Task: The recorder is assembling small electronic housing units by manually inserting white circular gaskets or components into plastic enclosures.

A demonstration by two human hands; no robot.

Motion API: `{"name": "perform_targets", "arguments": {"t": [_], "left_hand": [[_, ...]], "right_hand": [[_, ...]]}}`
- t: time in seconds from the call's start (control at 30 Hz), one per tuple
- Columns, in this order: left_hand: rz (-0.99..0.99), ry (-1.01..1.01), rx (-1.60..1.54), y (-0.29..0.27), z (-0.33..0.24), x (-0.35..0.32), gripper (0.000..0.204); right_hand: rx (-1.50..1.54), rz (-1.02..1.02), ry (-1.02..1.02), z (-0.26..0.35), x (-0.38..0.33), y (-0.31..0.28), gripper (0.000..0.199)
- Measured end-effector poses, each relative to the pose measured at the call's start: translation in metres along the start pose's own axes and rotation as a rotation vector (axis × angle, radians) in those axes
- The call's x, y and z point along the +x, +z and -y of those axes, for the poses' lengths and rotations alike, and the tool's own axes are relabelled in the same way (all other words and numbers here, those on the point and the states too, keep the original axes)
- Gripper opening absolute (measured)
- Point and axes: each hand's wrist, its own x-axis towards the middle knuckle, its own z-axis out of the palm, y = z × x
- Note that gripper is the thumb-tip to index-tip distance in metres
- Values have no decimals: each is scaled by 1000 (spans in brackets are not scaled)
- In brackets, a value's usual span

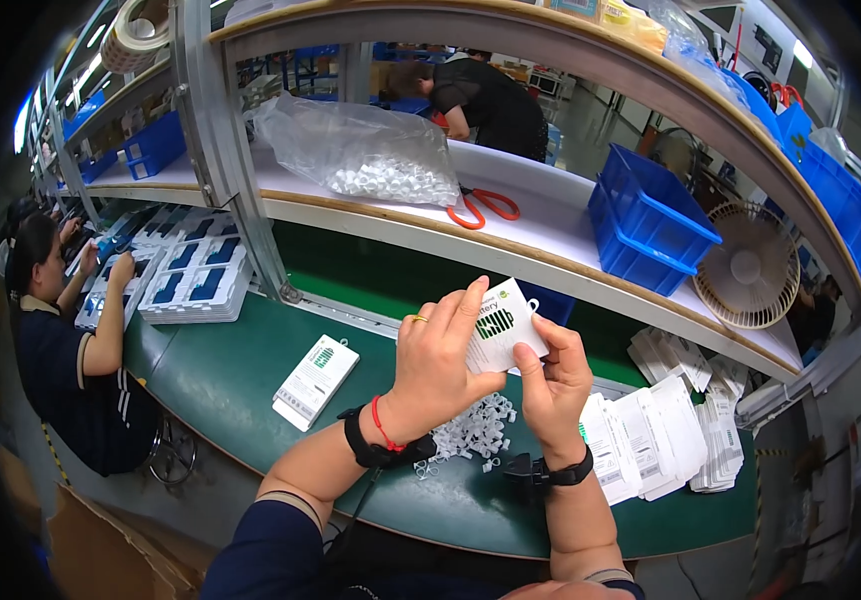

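Note:
Above the green table, both my hands hold a small white carton [498, 338] with green print, tilted. My left hand [437, 345] grips its left side, fingers along the edge and thumb below. My right hand [554, 385] pinches its right side between thumb and fingers. A small white plastic hook [533, 305] sticks out at the carton's upper right, next to my right fingers. Beneath my hands lies a loose pile of small white plastic hooks [477, 428]. Left of my left forearm, another white carton [316, 382] lies on the table.
Stacks of flat white cartons [655, 432] lie to the right on the green table [220, 362]. On the shelf ahead are a clear bag of white pieces [350, 140], red-handled scissors [480, 208], blue bins [650, 220] and a fan [747, 265]. A co-worker [75, 340] sits at left beside stacked white trays [197, 280].

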Motion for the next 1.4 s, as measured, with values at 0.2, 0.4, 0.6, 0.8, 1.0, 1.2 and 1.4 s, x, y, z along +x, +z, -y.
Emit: {"name": "perform_targets", "arguments": {"t": [0.2,0.4,0.6,0.8,1.0,1.2,1.4], "left_hand": [[-11,-1,4,2,-2,-5,89],[58,-26,-27,-4,8,-5,92],[252,-390,295,-47,56,-31,96],[595,-793,583,-78,130,-100,100],[709,-839,594,-80,155,-99,98],[675,-802,609,-91,183,-90,103],[575,-299,247,-45,118,-54,76]], "right_hand": [[-53,36,-11,7,1,-5,29],[-282,115,-67,15,10,-2,32],[-363,100,-51,28,26,-23,50],[-426,88,-35,47,25,-39,37],[-509,88,-99,66,19,-44,21],[-646,147,149,54,2,-82,18],[-1234,369,398,10,-52,-130,48]]}}
